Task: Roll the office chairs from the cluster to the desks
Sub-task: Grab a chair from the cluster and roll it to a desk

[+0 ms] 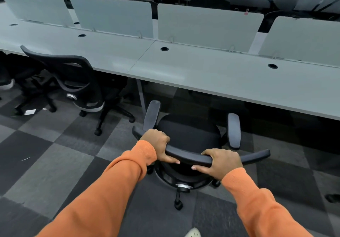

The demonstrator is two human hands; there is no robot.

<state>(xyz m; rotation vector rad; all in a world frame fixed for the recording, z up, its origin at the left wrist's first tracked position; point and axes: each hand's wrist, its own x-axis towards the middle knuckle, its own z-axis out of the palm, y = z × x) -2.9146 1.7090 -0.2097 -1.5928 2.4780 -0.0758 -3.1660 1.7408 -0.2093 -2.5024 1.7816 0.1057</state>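
Observation:
A black office chair [189, 135] with two armrests stands in front of me, its seat facing the long grey desk [211, 75]. My left hand [158, 144] grips the left part of the backrest's top edge, fingers curled over it and thumb underneath. My right hand [222, 161] grips the same top edge further right. The chair's front is close to the desk edge, and its castors sit on the checkered carpet.
A second black mesh chair [73, 78] is tucked against the desk at the left, with another dark chair base [33, 97] beyond it. Frosted divider panels [207, 23] line the desk's back. A desk leg [140, 95] stands just left of my chair. Paper scraps [30, 111] lie on the carpet.

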